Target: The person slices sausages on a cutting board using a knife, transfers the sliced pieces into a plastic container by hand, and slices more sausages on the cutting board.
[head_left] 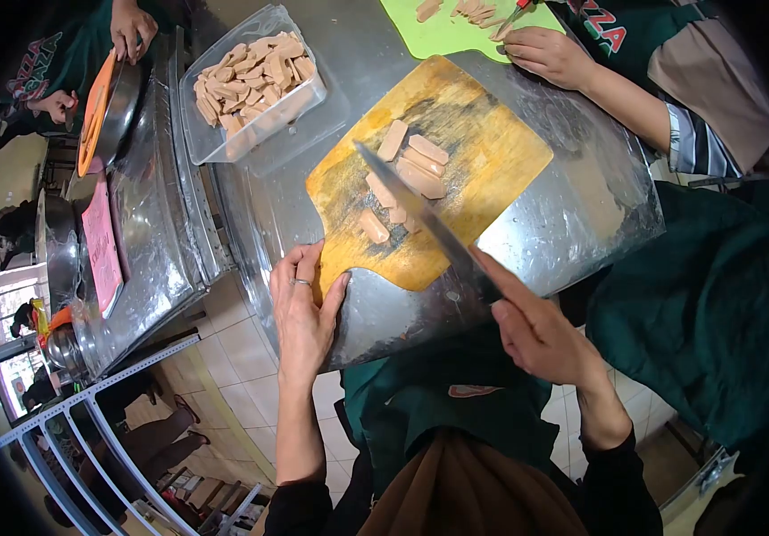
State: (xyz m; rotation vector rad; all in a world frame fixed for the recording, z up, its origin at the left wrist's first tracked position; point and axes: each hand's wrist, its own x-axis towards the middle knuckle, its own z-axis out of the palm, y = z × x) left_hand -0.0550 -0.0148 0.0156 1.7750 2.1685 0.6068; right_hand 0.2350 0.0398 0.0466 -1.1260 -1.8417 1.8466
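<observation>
A worn yellow cutting board [492, 143] lies on the metal table, its handle toward me at the lower left. My left hand [302, 304], with a ring on one finger, grips that handle. In my right hand [536, 332] is a long knife [438, 230], its blade slanting up and left across the board, over or against the sausage pieces. Several pale brown sausage pieces [421, 177] lie around the blade, and one [373, 227] sits apart at the lower left. The blade partly hides some of them.
A clear plastic container [190, 116] full of cut pieces stands at the upper left. At the upper right, a co-worker's hand [550, 55] is at a green board [411, 31] with a red-handled tool. Another person's hand [133, 29] touches an orange-rimmed pan [97, 116].
</observation>
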